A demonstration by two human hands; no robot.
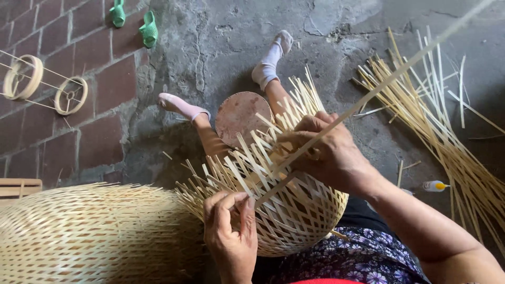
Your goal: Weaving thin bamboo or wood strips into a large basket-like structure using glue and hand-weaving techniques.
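Head view, looking down onto the lap. Left hand (231, 236) nearest the camera, fingers curled and pinched on the low end of a long bamboo strip (336, 121) where it meets the weave; likely pinned there so the end cannot slip.

Right hand (326, 152) lies over the open rim of the half-woven basket (294, 215), fingers closed around the same strip and pressing it among the loose uprights. Far end of the strip runs off up to the right, free, which leaves slack to feed in.

Basket rests on the lap against the flowered dress (368, 257), mouth tilted away, so both hands reach the rim. Round wooden disc (242, 115) just beyond the basket, between the legs.

Finished woven basket (89, 236) lies to the left, touching or nearly touching the working one; cannot tell which.

Bundle of spare strips (447, 131) on the concrete floor (221, 42) at right, near the right arm. Small yellow-capped bottle (434, 185) beside it. Green sandals (134, 21) farthest, by the brick paving (79, 121).
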